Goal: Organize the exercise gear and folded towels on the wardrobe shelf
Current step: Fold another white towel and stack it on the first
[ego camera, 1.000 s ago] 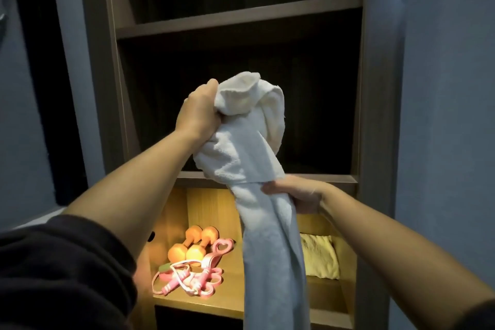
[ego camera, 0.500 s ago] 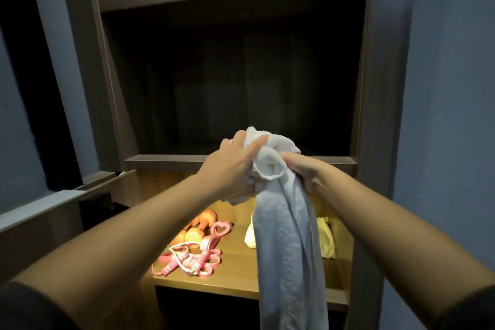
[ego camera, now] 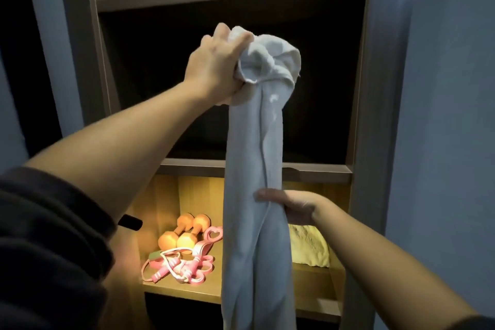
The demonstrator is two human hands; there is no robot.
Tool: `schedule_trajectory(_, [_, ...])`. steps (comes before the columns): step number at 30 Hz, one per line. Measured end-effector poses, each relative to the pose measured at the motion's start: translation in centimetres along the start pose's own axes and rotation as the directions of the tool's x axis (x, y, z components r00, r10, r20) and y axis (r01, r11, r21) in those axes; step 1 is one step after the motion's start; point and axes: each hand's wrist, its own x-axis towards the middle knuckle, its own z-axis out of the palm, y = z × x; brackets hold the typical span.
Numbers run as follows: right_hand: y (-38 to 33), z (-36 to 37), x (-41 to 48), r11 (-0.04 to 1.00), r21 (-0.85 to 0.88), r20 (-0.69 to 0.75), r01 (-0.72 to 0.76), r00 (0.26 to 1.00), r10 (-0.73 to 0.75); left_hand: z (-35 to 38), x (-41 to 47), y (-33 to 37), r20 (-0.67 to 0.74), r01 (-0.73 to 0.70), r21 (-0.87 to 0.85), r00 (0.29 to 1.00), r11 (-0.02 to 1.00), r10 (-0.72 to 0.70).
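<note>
Left hand (ego camera: 217, 67) up high is fisted round the bunched top of a white towel (ego camera: 254, 147). Right hand (ego camera: 294, 207) lower down has its fingers curled round the hanging part, so the towel dangles in front of the wardrobe (ego camera: 375, 115), off the shelf (ego camera: 184, 293). On that lit shelf: two orange dumbbells (ego camera: 182, 233) back left, a pink jump rope (ego camera: 182, 265) tangled just in front of them, and a yellow towel (ego camera: 308, 246) by the right edge.
</note>
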Motion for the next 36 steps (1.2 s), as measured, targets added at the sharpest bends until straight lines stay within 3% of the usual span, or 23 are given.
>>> schedule_trajectory(5, [-1.5,1.7,1.2,0.989,0.069,-0.251,0.131,0.962,-0.110,-0.6,-0.1,-0.6,0.020,0.007,0.153,1.000,0.988,-0.010])
schedule_trajectory(9, [-2.8,1.7,0.4,0.940,0.200,-0.392,0.278,0.901,-0.183,-1.1,-3.4,-2.5,0.117,-0.117,0.388,0.990,0.914,0.077])
schedule_trajectory(14, [-6.5,3.0,-1.6,0.915,0.278,-0.384,0.293,0.907,-0.174,-1.6,-6.5,-3.0,0.199,-0.223,0.512,0.970,0.829,0.138])
schedule_trajectory(17, [-9.8,4.7,-3.2,0.886,0.294,-0.344,0.359,0.904,-0.253,-3.8,-5.1,-2.9,0.121,-0.157,0.503,0.987,0.850,0.110])
schedule_trajectory(20, [-13.7,6.2,-5.3,0.867,0.253,-0.331,0.429,0.881,-0.339,-7.5,-3.0,-2.4,-0.101,0.086,0.320,0.993,0.944,-0.057])
schedule_trajectory(22, [-16.4,7.1,-7.0,0.854,0.207,-0.356,0.477,0.850,-0.389,-10.3,-2.0,-2.0,-0.192,0.148,0.232,0.976,0.961,-0.104])
schedule_trajectory(27, [-22.8,9.6,-12.1,0.781,0.107,-0.378,0.615,0.752,-0.540,-17.0,-1.0,-2.0,-0.249,0.014,0.454,0.962,0.891,0.112])
schedule_trajectory(36, [-29.9,14.2,-19.9,0.655,-0.046,-0.397,0.754,0.588,-0.705,-25.3,1.9,-0.9,-0.340,0.054,0.436,0.934,0.898,0.108])
